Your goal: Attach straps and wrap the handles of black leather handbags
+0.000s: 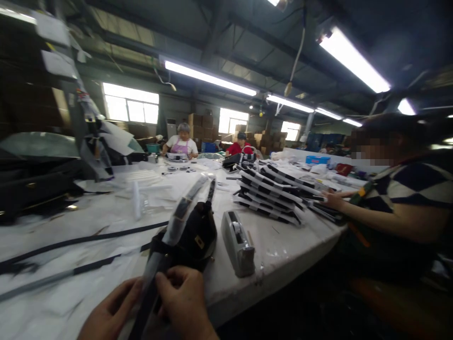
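A black handbag (198, 231) with a gold-coloured clasp lies on the table in front of me. Its black strap (150, 278), partly covered in clear film (180, 215), runs from the bag toward my body. Low in the view, my right hand (186, 297) pinches the strap between thumb and fingers. My left hand (115, 307) is closed against the strap's other side, its fingertips at the film edge. A grey tape dispenser (239, 245) stands just right of the bag.
Stacked black-and-white wrapped pieces (269, 196) lie beyond the dispenser. Long black straps (88, 241) cross the table on the left, near another black bag (31, 193). A co-worker (399, 198) handles pieces at the right edge; two more people sit across the table.
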### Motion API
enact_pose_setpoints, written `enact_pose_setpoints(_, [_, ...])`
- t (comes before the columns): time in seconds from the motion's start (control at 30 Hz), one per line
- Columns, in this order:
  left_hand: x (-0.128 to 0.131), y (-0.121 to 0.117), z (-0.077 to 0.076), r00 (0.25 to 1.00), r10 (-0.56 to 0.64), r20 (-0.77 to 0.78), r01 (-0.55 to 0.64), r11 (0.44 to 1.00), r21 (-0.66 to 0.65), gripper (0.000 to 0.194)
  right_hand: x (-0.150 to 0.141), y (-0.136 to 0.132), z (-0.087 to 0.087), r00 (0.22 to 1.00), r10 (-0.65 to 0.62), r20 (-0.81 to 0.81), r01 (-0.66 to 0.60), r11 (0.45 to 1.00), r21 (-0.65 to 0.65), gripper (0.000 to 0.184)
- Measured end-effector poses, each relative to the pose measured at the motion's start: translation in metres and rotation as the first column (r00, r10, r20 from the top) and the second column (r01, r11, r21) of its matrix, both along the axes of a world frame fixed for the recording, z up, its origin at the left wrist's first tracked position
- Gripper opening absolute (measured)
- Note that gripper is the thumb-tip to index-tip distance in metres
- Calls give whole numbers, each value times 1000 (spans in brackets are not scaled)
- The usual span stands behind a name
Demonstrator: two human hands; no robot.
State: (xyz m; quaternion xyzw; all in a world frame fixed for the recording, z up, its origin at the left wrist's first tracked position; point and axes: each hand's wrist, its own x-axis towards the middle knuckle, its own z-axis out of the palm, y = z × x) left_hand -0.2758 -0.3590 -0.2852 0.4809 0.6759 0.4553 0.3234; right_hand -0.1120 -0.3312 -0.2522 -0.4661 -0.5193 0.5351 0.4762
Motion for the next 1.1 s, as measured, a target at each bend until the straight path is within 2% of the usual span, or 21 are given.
enact_pose_setpoints(0.13, [31, -14, 20, 986, -4, 166, -3, 999, 42, 47, 4, 1, 1, 999, 37, 22, -38, 998, 52, 40])
enact_pose_setpoints(0.3, [43, -15, 22, 958, 13, 287, -44, 994, 101, 39, 7, 0, 9, 996, 78, 50, -80, 995, 52, 42])
enact_pose_setpoints(0.57, [49, -11, 14, 963, 106, 246, -157, 967, 198, 35, 5, 8, 5, 985, 111, 135, -119, 992, 51, 43])
enact_pose_setpoints(0.8, [50, -9, 21, 954, 159, 254, -219, 948, 231, 33, -2, 12, 6, 987, 84, 135, -91, 995, 47, 42])
enact_pose_setpoints(0.87, [51, -9, 22, 968, 170, 186, -216, 939, 266, 29, -2, 12, 3, 990, 80, 115, -84, 996, 30, 42])
enact_pose_setpoints(0.97, [52, -11, 20, 982, 182, -50, -147, 905, 400, 22, 0, 11, -2, 995, 85, 44, -85, 996, 0, 45])
enact_pose_setpoints(1.03, [52, -14, 17, 946, 222, -236, -82, 868, 489, 21, 2, 9, -5, 994, 107, -9, -107, 994, -12, 48])
enact_pose_setpoints(1.1, [50, -17, 15, 868, 296, -398, -27, 829, 559, 25, 3, 7, -7, 989, 139, -51, -141, 990, -25, 53])
